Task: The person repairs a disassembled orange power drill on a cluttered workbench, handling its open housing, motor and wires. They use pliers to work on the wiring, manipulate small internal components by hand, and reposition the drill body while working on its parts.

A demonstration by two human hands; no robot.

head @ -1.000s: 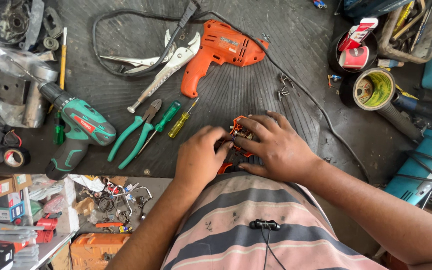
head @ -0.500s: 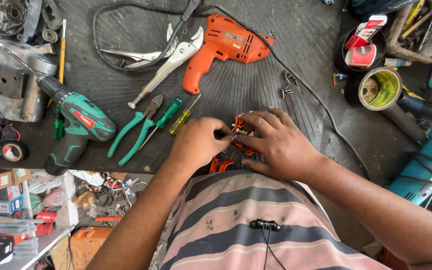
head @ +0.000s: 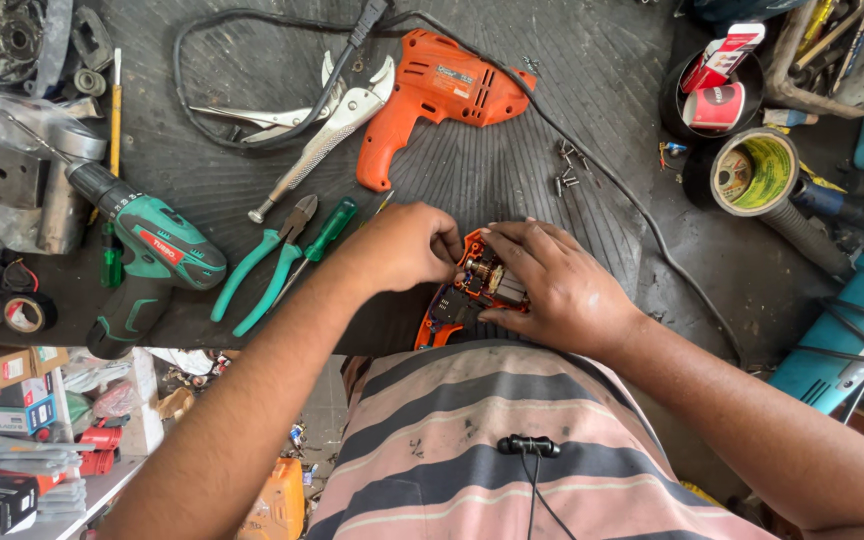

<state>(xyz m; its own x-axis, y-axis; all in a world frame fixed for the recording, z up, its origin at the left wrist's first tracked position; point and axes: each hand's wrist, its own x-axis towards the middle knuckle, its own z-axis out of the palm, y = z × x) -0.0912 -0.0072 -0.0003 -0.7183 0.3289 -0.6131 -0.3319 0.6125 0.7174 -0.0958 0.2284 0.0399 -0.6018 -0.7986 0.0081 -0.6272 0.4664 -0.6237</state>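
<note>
The opened drill half-shell [head: 472, 290] lay at the near edge of the dark ribbed mat [head: 572, 90], just in front of the person's striped shirt. Its casing was orange, and with the cover off it showed a copper-wound motor, a small circuit part and thin wires packed inside. The right hand [head: 562, 285] lay flat over the motor end, fingers spread and pressing down on the shell rather than curled round it. The left hand [head: 407, 245] was closed into a loose fist at the shell's upper left corner, fingertips pinched together; what they pinched could not be told.

Farther up the mat rested the orange corded drill [head: 442, 95], locking pliers [head: 317, 130] beside it, and green-handled pliers [head: 267, 262] to the left near a green cordless drill [head: 147, 255].

Compared with half a second before, the left hand had drawn slightly leftward off the shell, baring more of the motor, while the right hand had kept its place.
</note>
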